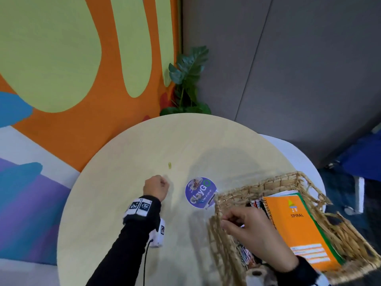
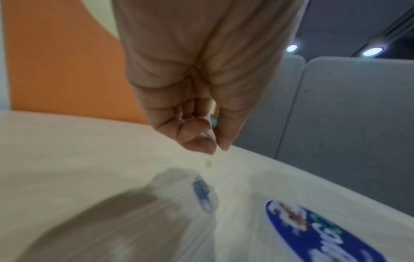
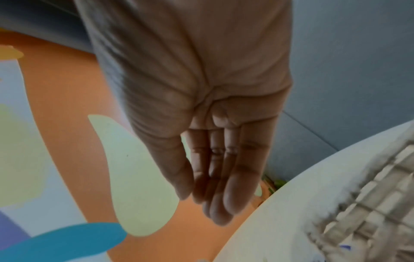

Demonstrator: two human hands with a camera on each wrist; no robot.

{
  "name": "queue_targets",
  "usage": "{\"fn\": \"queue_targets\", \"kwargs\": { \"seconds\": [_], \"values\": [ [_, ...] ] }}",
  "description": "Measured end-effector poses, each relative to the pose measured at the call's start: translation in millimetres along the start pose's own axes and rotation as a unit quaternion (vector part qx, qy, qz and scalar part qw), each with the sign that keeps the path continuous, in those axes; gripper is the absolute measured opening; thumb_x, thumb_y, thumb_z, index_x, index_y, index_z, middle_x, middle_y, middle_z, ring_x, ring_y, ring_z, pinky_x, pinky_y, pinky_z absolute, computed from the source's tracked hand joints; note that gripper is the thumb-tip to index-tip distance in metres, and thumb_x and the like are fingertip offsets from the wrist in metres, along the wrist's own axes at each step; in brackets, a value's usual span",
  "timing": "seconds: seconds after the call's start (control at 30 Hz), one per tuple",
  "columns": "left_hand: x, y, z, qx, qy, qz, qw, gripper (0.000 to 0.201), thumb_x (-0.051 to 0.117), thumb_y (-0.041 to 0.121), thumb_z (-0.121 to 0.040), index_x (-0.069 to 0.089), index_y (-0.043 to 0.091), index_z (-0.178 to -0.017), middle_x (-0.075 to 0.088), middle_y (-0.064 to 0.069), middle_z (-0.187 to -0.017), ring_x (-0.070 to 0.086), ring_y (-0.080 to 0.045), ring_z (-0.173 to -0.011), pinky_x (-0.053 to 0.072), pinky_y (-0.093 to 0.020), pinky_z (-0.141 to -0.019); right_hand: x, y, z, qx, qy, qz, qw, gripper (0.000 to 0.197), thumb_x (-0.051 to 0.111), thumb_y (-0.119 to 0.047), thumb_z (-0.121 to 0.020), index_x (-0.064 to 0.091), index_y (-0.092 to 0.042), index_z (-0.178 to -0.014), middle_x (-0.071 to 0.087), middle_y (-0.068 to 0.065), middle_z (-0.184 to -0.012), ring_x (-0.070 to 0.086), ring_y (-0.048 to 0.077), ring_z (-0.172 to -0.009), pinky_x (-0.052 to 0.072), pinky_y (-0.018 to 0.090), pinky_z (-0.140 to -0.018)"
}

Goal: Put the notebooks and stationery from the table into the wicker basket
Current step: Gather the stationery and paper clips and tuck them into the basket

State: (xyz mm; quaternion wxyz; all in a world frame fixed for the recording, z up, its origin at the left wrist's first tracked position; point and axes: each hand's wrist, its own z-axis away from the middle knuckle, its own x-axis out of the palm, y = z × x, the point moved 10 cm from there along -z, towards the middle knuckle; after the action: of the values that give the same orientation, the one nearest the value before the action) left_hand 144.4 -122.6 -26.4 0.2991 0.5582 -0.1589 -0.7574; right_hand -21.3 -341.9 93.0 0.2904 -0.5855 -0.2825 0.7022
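My left hand (image 1: 162, 183) hovers over the round table (image 1: 127, 166) with its fingers (image 2: 197, 140) curled and thumb pressed against them. I cannot tell whether it holds anything. A yellow-green paper clip (image 1: 169, 165) lies just beyond its fingertips, also in the left wrist view (image 2: 208, 164). A blue clip (image 1: 201, 201) rests on a round purple sticker (image 1: 195, 187). The wicker basket (image 1: 268, 182) stands at the right and holds an orange spiral notebook (image 1: 299, 228) and several coloured clips (image 1: 245, 254). My right hand (image 1: 228, 223) hangs over the basket's left rim, its fingers (image 3: 233, 195) straight and empty.
A potted plant (image 1: 189, 79) stands behind the table in the corner between the orange mural wall and grey panels. A white rounded surface (image 1: 299, 153) lies beyond the basket. Something pale and cylindrical (image 1: 256, 274) sits at the basket's near end.
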Motion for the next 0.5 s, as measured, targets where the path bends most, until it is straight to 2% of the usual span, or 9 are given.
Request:
{"fn": "queue_targets", "kwargs": {
  "seconds": [0.07,0.13,0.2,0.27,0.33,0.37,0.4,0.43,0.5],
  "values": [
    [5,-20,-16,-0.037,-0.007,-0.010,0.999,0.020,0.055,0.019,-0.087,0.070,0.007,-0.090,0.072,-0.014,-0.100,0.064,-0.033,-0.102,0.050,-0.033,-0.084,20,-9,-22,-0.011,-0.021,0.008,1.000,0.017,0.066,-0.022,-0.080,0.065,-0.027,-0.064,0.066,-0.007,-0.061,0.056,0.002,-0.058,0.045,0.021,-0.060],
    [17,-30,-27,-0.060,-0.029,-0.013,0.998,0.023,0.059,0.023,-0.086,0.074,0.005,-0.085,0.071,-0.013,-0.088,0.067,-0.032,-0.095,0.050,-0.030,-0.075,35,-14,-47,-0.013,-0.037,0.026,0.999,0.012,0.064,-0.021,-0.080,0.069,-0.021,-0.069,0.061,-0.011,-0.055,0.052,0.000,-0.055,0.040,0.016,-0.058],
    [28,-35,-36,-0.082,-0.045,-0.009,0.996,0.027,0.062,0.029,-0.082,0.076,0.007,-0.078,0.067,-0.009,-0.074,0.070,-0.030,-0.086,0.047,-0.025,-0.066,45,-19,-74,-0.011,-0.053,0.062,0.997,0.013,0.062,-0.022,-0.081,0.068,-0.018,-0.070,0.052,-0.013,-0.051,0.048,0.001,-0.053,0.037,0.018,-0.057],
    [37,-39,-44,-0.097,-0.049,-0.003,0.994,0.026,0.065,0.032,-0.077,0.076,0.008,-0.079,0.071,-0.008,-0.078,0.070,-0.029,-0.083,0.048,-0.024,-0.065,51,-21,-100,0.004,-0.069,0.088,0.994,0.018,0.060,-0.023,-0.082,0.064,-0.016,-0.065,0.053,-0.009,-0.053,0.046,0.004,-0.055,0.035,0.020,-0.056],
    [43,-43,-52,-0.109,-0.048,0.006,0.993,0.027,0.066,0.032,-0.073,0.075,0.008,-0.081,0.074,-0.010,-0.085,0.071,-0.029,-0.083,0.052,-0.026,-0.067,56,-24,-127,0.015,-0.081,0.106,0.991,0.028,0.059,-0.019,-0.082,0.056,-0.022,-0.054,0.056,-0.017,-0.051,0.045,0.003,-0.052,0.030,0.014,-0.051],
    [43,-44,-55,-0.107,-0.045,0.007,0.993,0.027,0.066,0.031,-0.072,0.075,0.008,-0.082,0.075,-0.011,-0.087,0.071,-0.030,-0.082,0.052,-0.026,-0.068,58,-26,-139,0.015,-0.085,0.113,0.990,0.028,0.059,-0.018,-0.082,0.058,-0.023,-0.055,0.058,-0.019,-0.051,0.046,0.003,-0.052,0.031,0.014,-0.052],
    [43,-45,-58,-0.106,-0.043,0.007,0.993,0.027,0.066,0.030,-0.072,0.074,0.007,-0.082,0.075,-0.013,-0.088,0.070,-0.031,-0.083,0.053,-0.027,-0.069,62,-27,-152,0.015,-0.090,0.116,0.989,0.021,0.059,-0.018,-0.082,0.066,-0.021,-0.062,0.063,-0.016,-0.057,0.048,0.003,-0.056,0.035,0.017,-0.056],
    [43,-46,-59,-0.107,-0.041,0.009,0.993,0.027,0.065,0.029,-0.073,0.074,0.005,-0.083,0.075,-0.014,-0.089,0.070,-0.033,-0.084,0.053,-0.029,-0.070,65,-29,-166,0.015,-0.094,0.121,0.988,0.016,0.059,-0.017,-0.082,0.071,-0.016,-0.072,0.070,-0.008,-0.067,0.054,0.009,-0.062,0.040,0.022,-0.060],
    [40,-47,-59,-0.110,-0.040,0.011,0.993,0.027,0.066,0.027,-0.076,0.072,0.003,-0.085,0.074,-0.016,-0.091,0.069,-0.035,-0.088,0.054,-0.031,-0.073,75,-28,-195,0.023,-0.097,0.124,0.987,0.017,0.058,-0.016,-0.083,0.074,-0.008,-0.082,0.075,0.007,-0.081,0.063,0.020,-0.073,0.047,0.025,-0.068]
  ]
}}
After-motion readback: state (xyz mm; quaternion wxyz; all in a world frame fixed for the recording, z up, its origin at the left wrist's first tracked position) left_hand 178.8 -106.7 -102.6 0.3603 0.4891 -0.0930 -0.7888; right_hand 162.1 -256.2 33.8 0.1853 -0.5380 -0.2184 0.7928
